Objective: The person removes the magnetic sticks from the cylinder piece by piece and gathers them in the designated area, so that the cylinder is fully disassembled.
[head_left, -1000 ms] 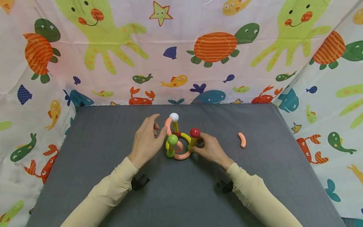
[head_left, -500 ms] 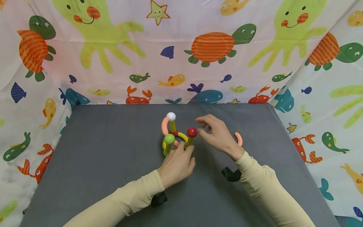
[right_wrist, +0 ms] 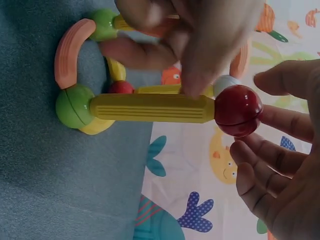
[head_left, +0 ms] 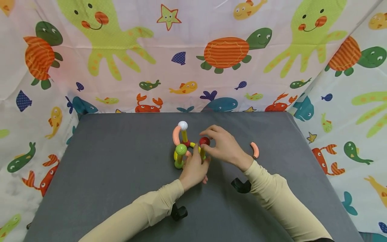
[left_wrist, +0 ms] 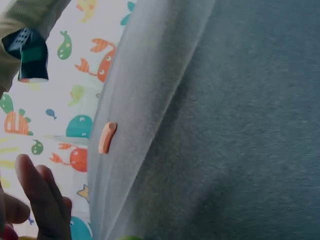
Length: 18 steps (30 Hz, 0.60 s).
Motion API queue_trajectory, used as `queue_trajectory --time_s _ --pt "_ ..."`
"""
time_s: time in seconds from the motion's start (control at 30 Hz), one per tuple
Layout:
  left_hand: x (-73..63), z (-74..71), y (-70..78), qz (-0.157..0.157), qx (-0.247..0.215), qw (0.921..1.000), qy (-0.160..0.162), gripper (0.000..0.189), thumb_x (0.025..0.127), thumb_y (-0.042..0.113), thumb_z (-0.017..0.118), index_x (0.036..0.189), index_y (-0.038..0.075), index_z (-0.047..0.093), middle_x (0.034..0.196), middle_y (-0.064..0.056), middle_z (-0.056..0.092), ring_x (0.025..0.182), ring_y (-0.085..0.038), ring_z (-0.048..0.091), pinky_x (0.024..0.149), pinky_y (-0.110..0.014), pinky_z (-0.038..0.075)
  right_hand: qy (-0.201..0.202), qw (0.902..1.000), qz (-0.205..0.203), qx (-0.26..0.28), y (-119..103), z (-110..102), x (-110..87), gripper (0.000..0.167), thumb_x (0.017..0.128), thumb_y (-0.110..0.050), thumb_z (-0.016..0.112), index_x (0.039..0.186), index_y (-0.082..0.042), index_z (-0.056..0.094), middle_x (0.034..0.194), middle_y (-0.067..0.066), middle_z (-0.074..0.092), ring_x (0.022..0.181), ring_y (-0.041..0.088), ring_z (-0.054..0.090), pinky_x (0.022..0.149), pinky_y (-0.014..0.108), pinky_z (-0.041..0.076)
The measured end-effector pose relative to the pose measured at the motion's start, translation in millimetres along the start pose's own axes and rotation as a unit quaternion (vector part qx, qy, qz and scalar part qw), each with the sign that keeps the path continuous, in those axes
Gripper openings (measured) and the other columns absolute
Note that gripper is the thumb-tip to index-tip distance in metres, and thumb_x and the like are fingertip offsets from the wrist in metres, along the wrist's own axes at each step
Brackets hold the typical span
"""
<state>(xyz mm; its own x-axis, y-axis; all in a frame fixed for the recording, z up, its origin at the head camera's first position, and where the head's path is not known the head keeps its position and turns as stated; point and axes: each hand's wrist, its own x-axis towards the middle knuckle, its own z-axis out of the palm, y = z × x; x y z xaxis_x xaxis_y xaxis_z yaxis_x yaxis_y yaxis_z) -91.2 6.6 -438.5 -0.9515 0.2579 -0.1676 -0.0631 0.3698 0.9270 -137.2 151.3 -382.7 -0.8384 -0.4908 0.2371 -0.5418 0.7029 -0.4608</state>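
Note:
A toy frame stands on the grey cloth, made of balls, upright yellow sticks and curved pieces. Its nearest upright is a yellow stick [right_wrist: 155, 108] topped by a red ball [right_wrist: 238, 110]. My left hand [head_left: 195, 169] is at this stick, a blurred fingertip meeting its edge in the right wrist view; whether it grips is unclear. My right hand [head_left: 225, 144] reaches round the red ball with spread, slightly bent fingers, the thumb apart from it. A green ball [head_left: 181, 149] and a white ball [head_left: 182, 125] cap the other uprights. A salmon curved piece [head_left: 176, 135] leans at the white one.
One loose salmon curved piece [head_left: 255, 150] lies on the grey table cloth [head_left: 121, 148], to the right of the right hand. Behind the table hangs a curtain [head_left: 127, 97] printed with sea animals.
My left hand has crossed from the frame's left side to the red-topped stick. My right hand let go of that stick, drew back, then came to its red ball.

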Motion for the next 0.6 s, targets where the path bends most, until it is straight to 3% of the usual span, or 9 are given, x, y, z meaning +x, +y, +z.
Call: queue_trajectory --time_s 0.13,0.23,0.4,0.6 --pt "7.7 4.5 2.5 0.005 -0.013 0.9997 0.020 0.035 0.104 0.021 0.045 0.134 0.009 0.034 0.065 -0.014 0.066 0.036 -0.012 0.057 0.039 -0.031 0.049 -0.013 0.9999 0.003 -0.009 -1.3 3.2 0.0 0.034 0.084 -0.023 0.075 0.115 -0.010 0.070 0.108 0.007 0.064 0.090 0.017 0.060 0.075 0.034 0.054" --pt "10.3 8.1 1.2 0.010 -0.040 0.9989 0.024 0.019 0.106 0.017 0.040 0.122 0.006 0.040 0.077 -0.024 0.067 0.038 -0.013 0.059 0.043 -0.037 0.053 -0.014 0.9999 0.003 -0.009 -2.2 4.7 0.0 0.034 0.084 -0.023 0.076 0.115 -0.009 0.070 0.106 0.007 0.065 0.088 0.017 0.061 0.075 0.033 0.054" --pt "14.0 12.0 -0.6 0.008 -0.075 0.9968 0.024 0.018 0.108 0.016 0.033 0.113 0.003 0.043 0.083 -0.030 0.065 0.041 -0.018 0.062 0.051 -0.046 0.056 -0.014 0.9998 0.000 -0.011 -3.2 3.3 -0.9 0.032 0.084 -0.021 0.077 0.113 -0.009 0.070 0.104 0.007 0.066 0.086 0.018 0.063 0.075 0.034 0.054" --pt "16.1 12.2 -0.2 -0.003 -0.078 0.9966 0.026 0.019 0.108 0.016 0.033 0.113 0.002 0.046 0.083 -0.026 0.065 0.045 -0.023 0.065 0.054 -0.047 0.057 -0.019 0.9996 -0.011 -0.015 -2.7 1.4 -1.6 0.029 0.085 -0.017 0.075 0.112 -0.008 0.071 0.103 0.008 0.067 0.085 0.020 0.064 0.073 0.033 0.054"
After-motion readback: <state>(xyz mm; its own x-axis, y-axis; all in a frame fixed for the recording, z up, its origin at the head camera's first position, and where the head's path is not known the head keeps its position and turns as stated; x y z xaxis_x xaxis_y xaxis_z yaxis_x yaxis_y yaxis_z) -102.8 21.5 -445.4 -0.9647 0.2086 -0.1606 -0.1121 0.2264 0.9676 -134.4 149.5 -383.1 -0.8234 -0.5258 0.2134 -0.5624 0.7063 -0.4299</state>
